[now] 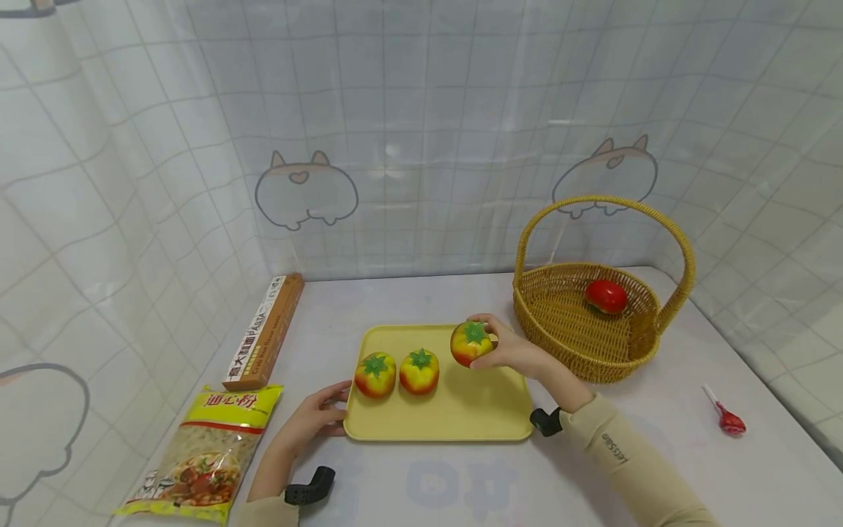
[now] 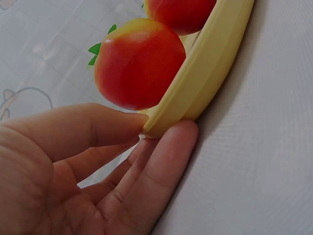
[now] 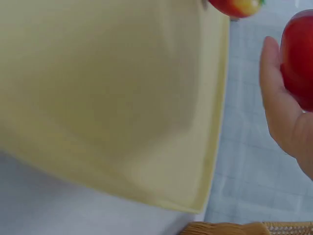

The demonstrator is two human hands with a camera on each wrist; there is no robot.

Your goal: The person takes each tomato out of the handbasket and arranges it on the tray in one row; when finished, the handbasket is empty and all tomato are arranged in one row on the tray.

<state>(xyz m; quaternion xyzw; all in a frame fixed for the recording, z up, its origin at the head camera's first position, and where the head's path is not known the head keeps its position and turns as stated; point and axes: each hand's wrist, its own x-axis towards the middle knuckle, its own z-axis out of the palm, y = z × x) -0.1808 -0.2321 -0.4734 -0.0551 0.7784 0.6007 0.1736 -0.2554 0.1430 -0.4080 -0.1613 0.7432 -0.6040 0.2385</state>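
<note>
My right hand (image 1: 510, 348) holds a red-and-yellow tomato (image 1: 471, 344) with a green leafy top, raised above the right part of a yellow tray (image 1: 435, 428). In the right wrist view, the held tomato (image 3: 299, 58) shows its red side against the fingers. Two similar tomatoes, a left one (image 1: 375, 375) and a middle one (image 1: 419, 372), sit side by side in the tray's left half. At the tray's left edge, my left hand (image 1: 315, 417) pinches the rim; the left wrist view shows the fingers (image 2: 166, 166) against the tray's outer side.
Right of the tray stands a wicker basket (image 1: 560, 340) with a tall handle and one red fruit (image 1: 606, 296) inside. A red lollipop (image 1: 729, 420) lies farther right. On the left lie a pasta box (image 1: 263, 333) and a yellow pasta bag (image 1: 204, 457). A grid-patterned curtain (image 1: 421, 146) surrounds the table.
</note>
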